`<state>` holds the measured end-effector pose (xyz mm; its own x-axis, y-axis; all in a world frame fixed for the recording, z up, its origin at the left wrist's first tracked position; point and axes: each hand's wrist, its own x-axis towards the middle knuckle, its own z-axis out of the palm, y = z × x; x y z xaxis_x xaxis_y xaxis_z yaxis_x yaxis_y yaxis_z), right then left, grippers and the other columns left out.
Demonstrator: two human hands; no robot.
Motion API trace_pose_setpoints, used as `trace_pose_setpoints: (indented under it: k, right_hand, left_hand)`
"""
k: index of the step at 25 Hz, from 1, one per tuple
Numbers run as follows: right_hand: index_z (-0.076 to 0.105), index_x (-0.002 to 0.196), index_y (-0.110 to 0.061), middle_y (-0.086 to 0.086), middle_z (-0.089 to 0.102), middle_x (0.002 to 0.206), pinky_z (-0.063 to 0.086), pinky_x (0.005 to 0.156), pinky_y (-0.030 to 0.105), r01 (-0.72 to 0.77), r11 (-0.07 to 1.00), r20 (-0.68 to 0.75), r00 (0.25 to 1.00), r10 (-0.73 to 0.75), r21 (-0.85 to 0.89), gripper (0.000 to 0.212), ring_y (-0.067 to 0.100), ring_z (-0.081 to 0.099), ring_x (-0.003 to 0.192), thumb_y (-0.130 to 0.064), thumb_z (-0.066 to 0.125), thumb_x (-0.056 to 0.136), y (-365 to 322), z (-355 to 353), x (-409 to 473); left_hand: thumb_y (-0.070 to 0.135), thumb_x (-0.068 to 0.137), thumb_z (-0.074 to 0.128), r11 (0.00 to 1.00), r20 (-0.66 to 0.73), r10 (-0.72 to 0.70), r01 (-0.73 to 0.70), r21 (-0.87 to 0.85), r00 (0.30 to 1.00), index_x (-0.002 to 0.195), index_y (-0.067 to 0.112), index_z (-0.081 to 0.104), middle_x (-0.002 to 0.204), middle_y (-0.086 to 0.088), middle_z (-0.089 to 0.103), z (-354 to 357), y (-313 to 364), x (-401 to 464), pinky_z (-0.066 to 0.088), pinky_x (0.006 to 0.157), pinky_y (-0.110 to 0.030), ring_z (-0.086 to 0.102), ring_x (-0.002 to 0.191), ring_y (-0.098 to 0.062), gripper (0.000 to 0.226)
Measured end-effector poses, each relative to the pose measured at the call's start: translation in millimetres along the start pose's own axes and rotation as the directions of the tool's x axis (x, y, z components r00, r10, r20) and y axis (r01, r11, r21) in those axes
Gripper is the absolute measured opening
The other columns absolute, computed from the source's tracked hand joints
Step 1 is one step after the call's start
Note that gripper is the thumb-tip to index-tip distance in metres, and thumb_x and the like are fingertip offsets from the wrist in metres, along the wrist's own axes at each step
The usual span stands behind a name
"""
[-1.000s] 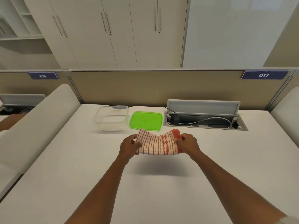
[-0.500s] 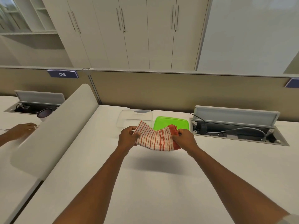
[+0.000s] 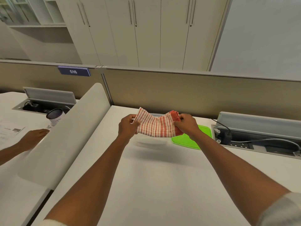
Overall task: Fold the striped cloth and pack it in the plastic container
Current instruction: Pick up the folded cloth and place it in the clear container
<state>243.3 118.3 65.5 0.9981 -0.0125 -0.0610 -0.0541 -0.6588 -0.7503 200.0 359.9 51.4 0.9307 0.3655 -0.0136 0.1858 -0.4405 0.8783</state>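
Striped cloth (image 3: 156,126) folded to a compact band, held in the air between both hands, now over the back of the desk (image 3: 146,185); a second ago it hung lower and nearer. It now covers the plastic container: only a sliver of rim (image 3: 156,114) shows above it. Looks like folding is done and packing is next. Left hand (image 3: 127,128) pinches the left end, right hand (image 3: 187,126) the bunched right end, fingers closed. Count: one cloth, one container, one green lid (image 3: 190,141), two cable boxes, one other person's hand (image 3: 35,136).
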Motion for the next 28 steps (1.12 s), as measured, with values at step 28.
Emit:
trace_pose_setpoints:
  k: [28]
  right_hand:
    - [0.069,0.09,-0.009,0.014,0.068,0.094,0.05,0.069,0.037,0.036,0.835,-0.037,0.997,-0.067,-0.549,0.038,0.035,0.062,0.094,-0.04,0.048,0.091,13,94,83]
  left_hand:
    - [0.041,0.088,0.062,0.504,0.022,0.236,-0.142,0.852,0.971,0.116,0.019,0.068,0.113,-0.007,0.062,55,-48,86,0.049,0.081,-0.034,0.056,0.1,-0.025,0.037]
